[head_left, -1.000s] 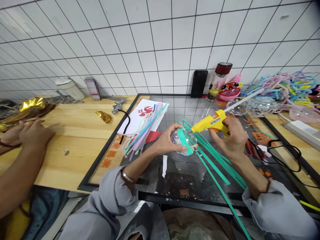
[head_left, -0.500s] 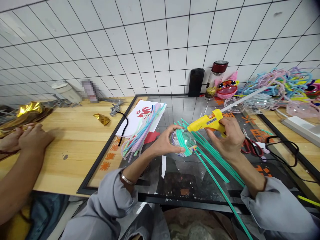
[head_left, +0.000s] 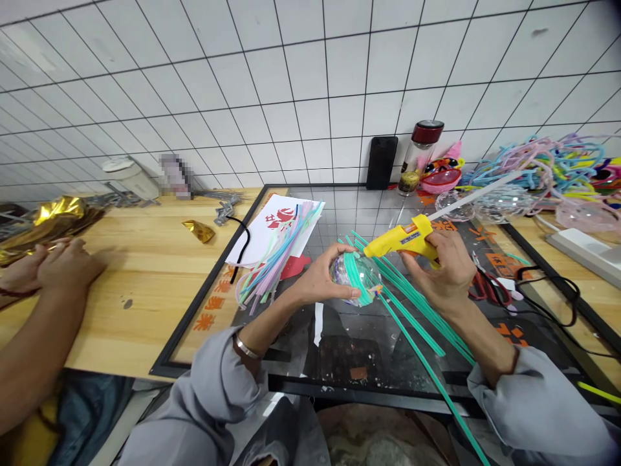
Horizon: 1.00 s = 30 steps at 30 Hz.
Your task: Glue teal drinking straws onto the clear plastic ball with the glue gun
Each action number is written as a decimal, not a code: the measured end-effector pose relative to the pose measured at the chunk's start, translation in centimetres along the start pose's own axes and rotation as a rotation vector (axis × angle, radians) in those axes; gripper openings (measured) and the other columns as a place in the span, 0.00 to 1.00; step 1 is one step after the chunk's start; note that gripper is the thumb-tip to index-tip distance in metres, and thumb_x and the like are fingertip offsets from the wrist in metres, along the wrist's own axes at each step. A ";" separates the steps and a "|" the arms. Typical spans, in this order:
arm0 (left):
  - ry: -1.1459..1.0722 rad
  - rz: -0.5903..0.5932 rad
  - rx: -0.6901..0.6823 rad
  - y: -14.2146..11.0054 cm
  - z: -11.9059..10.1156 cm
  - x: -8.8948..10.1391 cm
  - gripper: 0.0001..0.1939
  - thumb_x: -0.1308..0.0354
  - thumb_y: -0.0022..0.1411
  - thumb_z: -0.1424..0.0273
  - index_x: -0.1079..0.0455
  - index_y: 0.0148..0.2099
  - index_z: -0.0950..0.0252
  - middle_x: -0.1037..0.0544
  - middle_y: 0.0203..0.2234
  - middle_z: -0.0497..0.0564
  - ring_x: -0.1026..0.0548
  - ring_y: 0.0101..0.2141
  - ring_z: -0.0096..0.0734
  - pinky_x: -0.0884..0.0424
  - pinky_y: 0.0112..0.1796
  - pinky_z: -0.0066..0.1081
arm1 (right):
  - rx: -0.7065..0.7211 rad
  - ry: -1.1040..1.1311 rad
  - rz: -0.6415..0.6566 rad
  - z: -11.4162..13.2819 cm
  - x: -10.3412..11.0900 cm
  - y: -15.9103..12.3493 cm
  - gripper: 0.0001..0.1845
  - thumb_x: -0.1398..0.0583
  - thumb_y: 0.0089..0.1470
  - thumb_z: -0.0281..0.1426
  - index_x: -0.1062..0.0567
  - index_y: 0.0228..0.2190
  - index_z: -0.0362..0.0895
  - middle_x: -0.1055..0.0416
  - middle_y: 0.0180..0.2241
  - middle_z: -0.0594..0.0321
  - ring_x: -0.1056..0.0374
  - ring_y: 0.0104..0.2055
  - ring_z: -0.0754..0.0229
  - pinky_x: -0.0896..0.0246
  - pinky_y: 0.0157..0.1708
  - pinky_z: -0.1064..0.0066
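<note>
My left hand (head_left: 321, 279) is closed around a clear ball (head_left: 356, 278) that has green strips stuck over it, held just above a glass panel (head_left: 354, 336). My right hand (head_left: 447, 266) grips a yellow glue gun (head_left: 402, 238), whose nozzle points left, a little above the ball. A white glue stick (head_left: 473, 193) juts from the back of the gun. Long green strips (head_left: 420, 317) run from the ball under my right hand toward the near edge.
Pastel strips (head_left: 279, 255) lie on a white paper with red print (head_left: 274, 226). Another person's hands (head_left: 48, 265) rest on the wooden table (head_left: 145, 272) at left, by gold foil (head_left: 58, 217). A phone (head_left: 378, 162), a jar (head_left: 420, 155), tangled coloured tubes (head_left: 543, 168), scissors (head_left: 488, 285) and a black cable (head_left: 553, 294) lie at the right.
The glue gun has drawn slightly up and away from the ball, and the ball has turned a little in my left hand. The other person's hands stay put.
</note>
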<state>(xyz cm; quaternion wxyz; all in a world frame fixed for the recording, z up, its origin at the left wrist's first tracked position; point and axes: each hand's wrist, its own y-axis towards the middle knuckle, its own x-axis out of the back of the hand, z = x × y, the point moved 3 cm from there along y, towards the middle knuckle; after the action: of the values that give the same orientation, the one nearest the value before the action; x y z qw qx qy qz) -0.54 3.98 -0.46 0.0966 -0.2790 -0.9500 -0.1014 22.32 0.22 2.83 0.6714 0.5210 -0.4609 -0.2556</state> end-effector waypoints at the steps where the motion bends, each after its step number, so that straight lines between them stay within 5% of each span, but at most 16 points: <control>1: 0.005 -0.001 0.003 0.0 0.0 0.0 0.39 0.26 0.41 0.63 0.37 0.54 0.63 0.30 0.48 0.53 0.29 0.46 0.39 0.33 0.47 0.35 | 0.006 0.007 -0.005 0.0 0.0 0.0 0.15 0.34 0.51 0.31 0.29 0.40 0.43 0.27 0.33 0.54 0.29 0.34 0.54 0.33 0.30 0.64; 30: 0.052 0.008 0.004 -0.1 -0.2 0.1 0.39 0.26 0.41 0.61 0.36 0.54 0.62 0.30 0.47 0.53 0.29 0.46 0.41 0.33 0.47 0.36 | -0.042 0.014 0.015 -0.2 0.3 -0.1 0.12 0.35 0.53 0.35 0.30 0.36 0.46 0.26 0.32 0.58 0.28 0.34 0.55 0.33 0.31 0.65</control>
<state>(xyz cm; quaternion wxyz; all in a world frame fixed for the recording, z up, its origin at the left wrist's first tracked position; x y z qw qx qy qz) -0.62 3.92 -0.25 0.1222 -0.2797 -0.9463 -0.1062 22.65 0.08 2.84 0.6874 0.5051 -0.4546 -0.2563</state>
